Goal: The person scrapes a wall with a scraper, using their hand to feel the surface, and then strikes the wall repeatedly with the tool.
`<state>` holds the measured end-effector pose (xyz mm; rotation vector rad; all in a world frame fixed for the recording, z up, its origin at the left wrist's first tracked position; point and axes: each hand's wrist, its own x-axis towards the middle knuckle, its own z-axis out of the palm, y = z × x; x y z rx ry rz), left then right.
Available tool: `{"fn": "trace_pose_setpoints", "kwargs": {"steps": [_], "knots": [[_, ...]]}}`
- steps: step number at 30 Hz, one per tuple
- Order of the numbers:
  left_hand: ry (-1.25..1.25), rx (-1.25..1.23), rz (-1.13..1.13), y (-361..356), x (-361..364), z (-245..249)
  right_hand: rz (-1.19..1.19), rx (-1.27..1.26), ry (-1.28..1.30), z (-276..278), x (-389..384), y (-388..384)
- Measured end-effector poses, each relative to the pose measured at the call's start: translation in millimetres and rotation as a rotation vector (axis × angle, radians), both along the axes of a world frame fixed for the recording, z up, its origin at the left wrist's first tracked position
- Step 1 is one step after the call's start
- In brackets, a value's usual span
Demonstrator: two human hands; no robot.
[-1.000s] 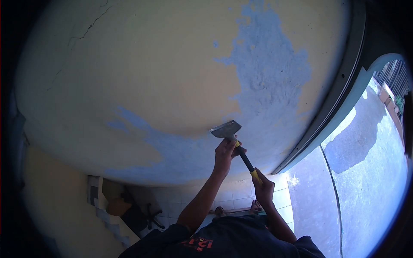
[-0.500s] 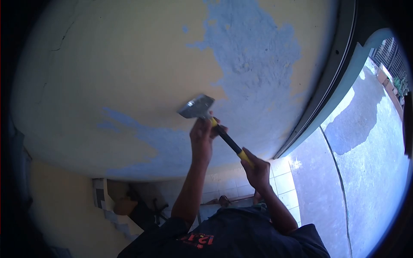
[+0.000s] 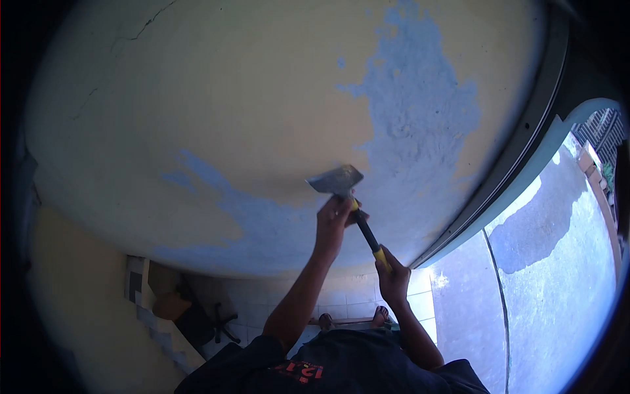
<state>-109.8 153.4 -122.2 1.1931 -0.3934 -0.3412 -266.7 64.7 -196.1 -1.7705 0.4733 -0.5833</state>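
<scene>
So the person is working a scraper (image 3: 365, 235) up against the wall (image 3: 230, 98), two-handed. The left hand (image 3: 333, 223) is wrapping tight round the neck right under the blade (image 3: 336, 178). The right hand (image 3: 392, 268) is gripping the yellow butt of the handle lower down. Both fists are closing fully on the tool, no loose fingers that I can see.

The blade is sitting in the wall's lower middle, right on the line where the yellow paint (image 3: 275, 144) is meeting the big blue patch (image 3: 420, 118). It's nearer the wall's right edge by the dark frame (image 3: 518, 151) than the left one. Can't tell if the edge is actually touching or just off the surface. A thinner blue strip (image 3: 216, 190) is running off toward the lower left edge, and a crack (image 3: 141, 33) is showing near the top left corner.

My read: this is mid-stripping. The blade is working at the lip of the yellow coat, with plenty of yellow waiting above and to the left. I'd say the next push is calling for a low blade angle, with the left hand pressing the edge in and the right driving from behind, up under that lip. Too steep and it's probably gouging or skating off.

Down below, a tiled floor (image 3: 341, 299) and a chair base (image 3: 220, 325) are sitting well apart from the hands.
</scene>
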Motion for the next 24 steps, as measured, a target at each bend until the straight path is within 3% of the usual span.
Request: {"fn": "trace_pose_setpoints", "kwargs": {"steps": [3, 7, 14, 19, 22, 24], "knots": [[-0.041, 0.012, 0.053, 8, 13, 34, 0.053, 0.039, 0.019, 39, 17, 3], [-0.102, -0.013, 0.046, 9, 11, 55, 0.043, -0.012, -0.052, 44, 15, 7], [0.139, 0.077, -0.056, -3, 1, -37, -0.014, 0.066, 0.156, -13, -17, 6], [0.071, 0.109, -0.052, -2, 12, -35, -0.012, 0.084, 0.166, -24, -1, 4], [0.049, 0.106, -0.021, -3, 15, -23, -0.048, 0.033, 0.028, -29, 7, 6], [-0.022, 0.065, 0.039, -2, 18, -3, 0.002, 0.056, 0.036, 3, 13, 4]]}}
